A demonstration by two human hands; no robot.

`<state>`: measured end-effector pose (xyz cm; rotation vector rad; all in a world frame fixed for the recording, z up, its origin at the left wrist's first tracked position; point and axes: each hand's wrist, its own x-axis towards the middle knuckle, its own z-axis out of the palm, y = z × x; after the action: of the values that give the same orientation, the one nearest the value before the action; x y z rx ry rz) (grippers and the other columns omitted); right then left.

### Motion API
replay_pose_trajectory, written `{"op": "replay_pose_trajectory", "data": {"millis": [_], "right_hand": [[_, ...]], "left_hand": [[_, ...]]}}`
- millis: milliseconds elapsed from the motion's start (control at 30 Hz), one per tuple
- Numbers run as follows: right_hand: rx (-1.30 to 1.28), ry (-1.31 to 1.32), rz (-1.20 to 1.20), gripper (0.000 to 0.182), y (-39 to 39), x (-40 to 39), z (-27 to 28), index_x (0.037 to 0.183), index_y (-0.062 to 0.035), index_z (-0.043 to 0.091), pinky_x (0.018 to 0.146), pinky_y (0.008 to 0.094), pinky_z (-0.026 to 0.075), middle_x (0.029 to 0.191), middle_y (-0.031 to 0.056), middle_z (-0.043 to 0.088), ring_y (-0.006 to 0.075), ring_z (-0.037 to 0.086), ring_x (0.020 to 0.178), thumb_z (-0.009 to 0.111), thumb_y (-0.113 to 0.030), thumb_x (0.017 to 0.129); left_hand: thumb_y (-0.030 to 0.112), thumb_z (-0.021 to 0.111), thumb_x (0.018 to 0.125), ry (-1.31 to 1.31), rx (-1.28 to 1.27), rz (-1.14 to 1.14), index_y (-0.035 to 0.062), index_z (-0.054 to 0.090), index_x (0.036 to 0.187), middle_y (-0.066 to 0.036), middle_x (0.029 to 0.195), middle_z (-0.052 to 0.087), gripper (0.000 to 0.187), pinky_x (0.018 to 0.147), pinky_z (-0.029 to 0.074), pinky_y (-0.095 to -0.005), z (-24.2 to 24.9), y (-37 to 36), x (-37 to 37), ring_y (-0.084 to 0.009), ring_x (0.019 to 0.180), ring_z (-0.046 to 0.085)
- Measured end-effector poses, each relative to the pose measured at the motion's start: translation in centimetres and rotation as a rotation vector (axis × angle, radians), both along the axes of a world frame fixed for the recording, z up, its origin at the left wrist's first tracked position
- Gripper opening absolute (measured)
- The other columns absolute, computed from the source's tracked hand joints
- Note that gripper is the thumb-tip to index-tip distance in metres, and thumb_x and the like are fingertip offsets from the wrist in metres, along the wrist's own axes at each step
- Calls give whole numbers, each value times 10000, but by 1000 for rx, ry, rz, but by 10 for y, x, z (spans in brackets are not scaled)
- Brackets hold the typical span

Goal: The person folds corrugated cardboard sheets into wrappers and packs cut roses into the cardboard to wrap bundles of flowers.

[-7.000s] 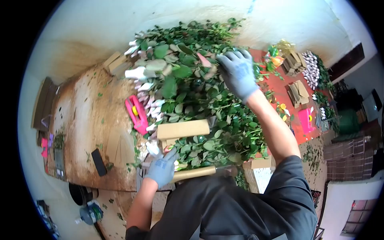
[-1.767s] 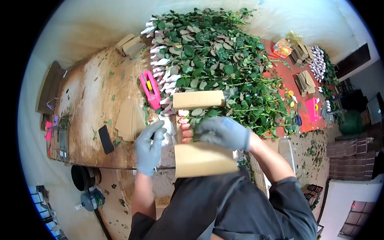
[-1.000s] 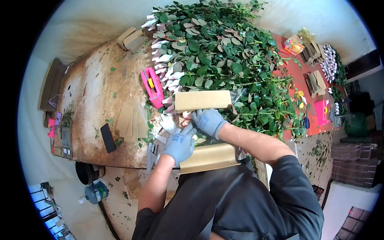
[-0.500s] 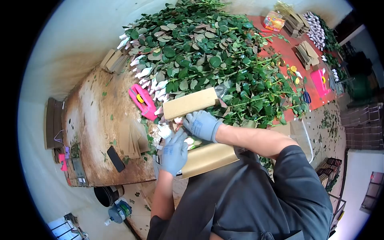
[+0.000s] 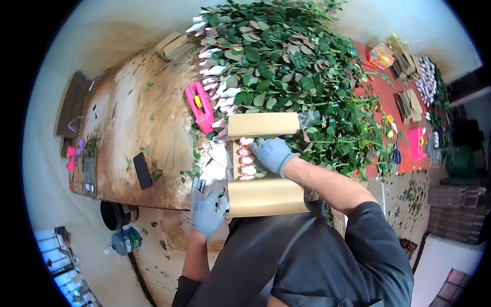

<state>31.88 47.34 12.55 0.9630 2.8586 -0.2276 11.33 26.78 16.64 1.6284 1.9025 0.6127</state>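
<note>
A row of pale pink-and-white roses (image 5: 247, 165) lies on a cardboard wrap, between a raised corrugated flap (image 5: 263, 125) and a smooth tan flap (image 5: 266, 198) nearest my body. My right hand (image 5: 274, 155), in a grey glove, rests over the stems just behind the blooms. Its fingers bend down onto the upper roses, and the fingertips are partly hidden. Left of the near flap, my gloved left hand (image 5: 208, 211) is curled around a silver tool (image 5: 197, 188) that looks like a stapler. Most of the tool is covered by the hand.
A big heap of leafy rose stems (image 5: 286, 66) covers the back. A pink tape dispenser (image 5: 199, 107) stands beside the blooms. On the left lie a black phone (image 5: 142, 171) and cardboard sheets (image 5: 174, 151). Scissors (image 5: 397, 156) and another pink dispenser (image 5: 416, 143) are at right.
My left hand has left the blooms, moved down and left, and closed on the silver tool. My right hand remains on the roses. The blooms now show as a row; the view has shifted.
</note>
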Motion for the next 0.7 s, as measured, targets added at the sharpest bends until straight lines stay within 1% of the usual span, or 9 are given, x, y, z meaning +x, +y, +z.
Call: {"op": "replay_pose_trajectory", "data": {"millis": [167,367,400,433,467,500,567,633,700], "right_hand": [[17,-84,-2,268,-1,-2,-3,1225,-108,616,634,453,591,1058,144,679,335,734,836,514,-180,988],[29,-57,19,230,-11,5,22,1168,-90,620,695,437,589,1019,137,667,333,716,873,525,-170,973],[48,22,14,219,-16,8,30,1122,-88,603,700,445,573,1033,143,659,327,708,870,570,-238,966],[61,101,10,251,-23,11,39,1076,-86,587,706,453,557,1047,149,651,321,700,867,615,-307,959],[19,113,-15,283,-31,14,56,1110,-85,598,723,463,536,1071,146,639,325,681,887,637,-313,947],[19,108,0,283,-40,18,75,1110,-85,598,723,463,536,1071,146,639,325,681,887,637,-313,947],[-257,287,33,396,-54,29,113,1197,-73,608,776,460,535,1095,154,633,344,668,924,662,-364,934],[-410,437,241,541,-62,44,137,1275,-62,598,826,449,534,1117,159,629,360,646,984,693,-452,911],[-498,308,293,670,-66,49,163,1296,-53,587,859,438,532,1147,161,625,354,629,1051,712,-555,871]], "left_hand": [[165,613,919,-108,-54,63,29,667,1071,-233,971,661,211,812,510,-482,-15,-27,9,-438,906,627],[186,681,846,-189,-39,36,38,661,1000,-204,903,668,215,754,512,-478,-14,-27,19,-414,869,645],[187,688,837,-226,-34,58,46,666,967,-194,878,666,193,738,514,-481,-10,-26,20,-410,842,648],[188,694,827,-262,-32,79,53,671,933,-183,853,664,173,723,515,-483,-6,-26,20,-405,814,652],[188,694,827,-268,-29,97,53,671,933,-183,853,664,173,723,515,-483,-3,-26,20,-405,814,652],[204,701,828,-143,-34,119,54,682,925,-182,856,675,179,716,518,-482,1,-24,19,-403,806,659],[220,707,829,-22,-37,144,55,693,916,-181,859,687,187,708,521,-480,10,-18,18,-401,797,667],[244,693,860,58,18,116,49,689,870,-194,835,682,195,700,520,-470,17,-10,18,-398,796,669],[244,677,878,13,63,99,45,681,844,-195,826,680,202,692,518,-468,20,4,23,-397,791,669]]}}
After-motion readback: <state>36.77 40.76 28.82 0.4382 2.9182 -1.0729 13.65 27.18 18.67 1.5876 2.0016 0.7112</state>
